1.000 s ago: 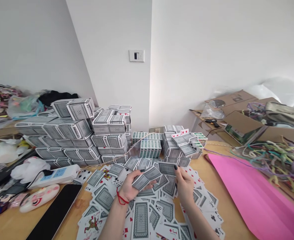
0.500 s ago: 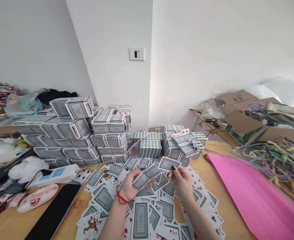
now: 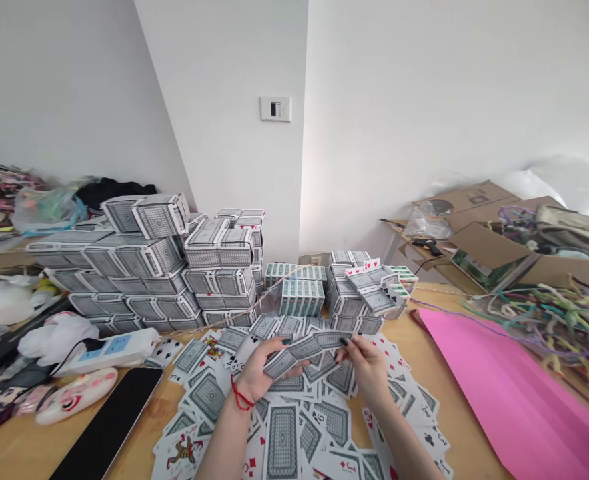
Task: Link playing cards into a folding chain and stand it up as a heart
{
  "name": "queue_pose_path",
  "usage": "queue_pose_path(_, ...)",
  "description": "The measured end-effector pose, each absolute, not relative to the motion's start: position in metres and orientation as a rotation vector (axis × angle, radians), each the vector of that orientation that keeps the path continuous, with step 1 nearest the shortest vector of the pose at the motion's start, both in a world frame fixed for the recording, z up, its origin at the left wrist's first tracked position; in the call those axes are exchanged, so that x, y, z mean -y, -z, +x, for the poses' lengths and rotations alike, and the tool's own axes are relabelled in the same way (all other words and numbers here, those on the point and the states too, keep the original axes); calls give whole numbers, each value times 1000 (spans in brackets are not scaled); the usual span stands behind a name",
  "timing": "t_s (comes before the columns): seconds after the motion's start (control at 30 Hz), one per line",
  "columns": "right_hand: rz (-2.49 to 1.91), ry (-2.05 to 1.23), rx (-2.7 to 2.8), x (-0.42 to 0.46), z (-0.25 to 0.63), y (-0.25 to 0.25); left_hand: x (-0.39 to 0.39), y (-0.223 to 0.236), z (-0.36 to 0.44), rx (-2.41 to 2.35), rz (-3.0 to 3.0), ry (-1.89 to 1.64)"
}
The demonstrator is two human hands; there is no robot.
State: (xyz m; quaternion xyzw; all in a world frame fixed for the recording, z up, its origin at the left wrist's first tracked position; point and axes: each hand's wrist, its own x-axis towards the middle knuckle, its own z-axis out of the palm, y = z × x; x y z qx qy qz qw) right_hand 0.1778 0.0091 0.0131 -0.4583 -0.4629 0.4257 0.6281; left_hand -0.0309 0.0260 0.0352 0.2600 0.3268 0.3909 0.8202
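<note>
The cards [image 3: 297,351] in my left hand [image 3: 258,373] and right hand [image 3: 371,369] bear grey lattice backs with white borders; my nails [image 3: 344,342] are dark, my wrist cord [image 3: 243,400] red. Around my hands: at 12 o'clock, green-and-white boxes [image 3: 301,297]; near 3 o'clock, a plain pink sheet [image 3: 504,387]; between 8 and 9 o'clock, a black phone [image 3: 109,423].

A craft workspace, with glue gun [image 3: 427,245] and pipe cleaners [image 3: 549,315].

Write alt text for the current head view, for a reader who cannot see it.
A person's left hand holds grey-backed cards while the right hand pinches another card, above loose playing cards spread on a wooden table. Stacked card-patterned blocks stand behind; a black phone lies left, a pink sheet right.
</note>
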Motion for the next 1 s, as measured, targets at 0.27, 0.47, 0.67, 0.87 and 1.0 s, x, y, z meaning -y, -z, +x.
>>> queue_pose_path(0.27,-1067,-968,1088,-9,183,-13,-24,-38,-35,-793,503,-860)
queue_pose_path(0.47,-1111,-983,1139,-10,186,-11,-26,-42,-37,-792,557,-795)
queue_pose_path(0.67,-1150,-958,1209,-9,189,-9,-26,-45,-35,-823,581,-783)
queue_pose_path(0.87,-1126,-1060,1216,-10,179,-1,-27,-42,-34,-780,673,-729)
queue_pose_path(1.0,-1121,-1081,1263,-10,175,2,-26,-42,-32,-811,653,-746)
